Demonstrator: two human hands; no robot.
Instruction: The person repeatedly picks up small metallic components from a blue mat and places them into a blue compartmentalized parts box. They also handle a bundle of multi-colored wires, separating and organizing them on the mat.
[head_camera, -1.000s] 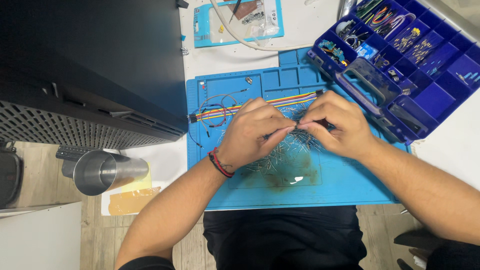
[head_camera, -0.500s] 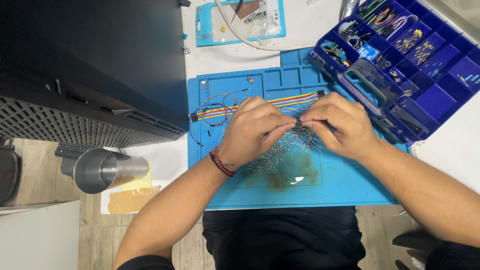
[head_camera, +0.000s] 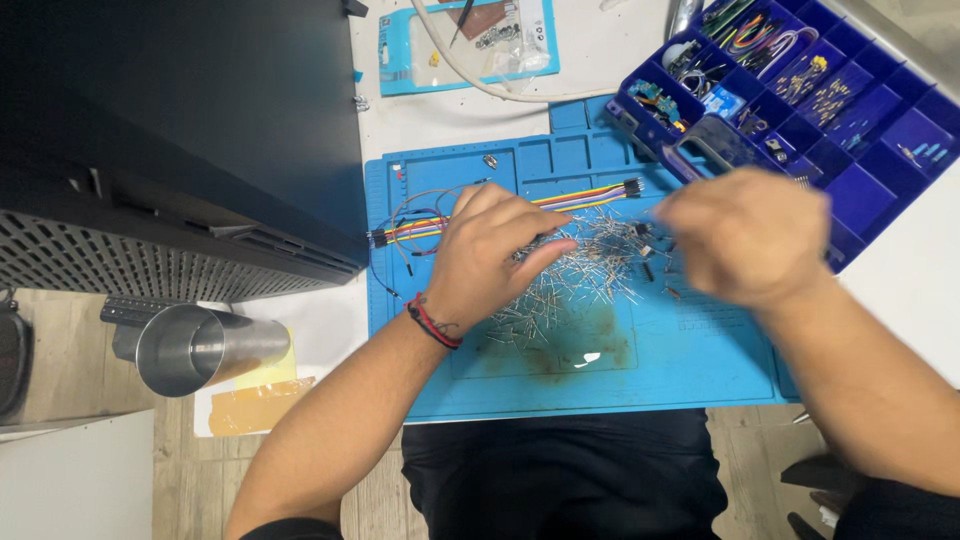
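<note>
Loose metal pins lie heaped mid-mat on your blue work mat; your left hand rests on the heap, fingers half-curled. Your right hand has parted from the left toward the mat's right edge, near the compartment box; motion blur hides its grip.

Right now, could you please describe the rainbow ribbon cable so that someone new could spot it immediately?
Start at the blue work mat on the white table. Along its upper part, just beyond the left hand, lies the rainbow ribbon cable, running across the mat with black connectors at both ends. Unlike the loose silvery component leads heaped below it, it is a flat band of many coloured wires.
</note>
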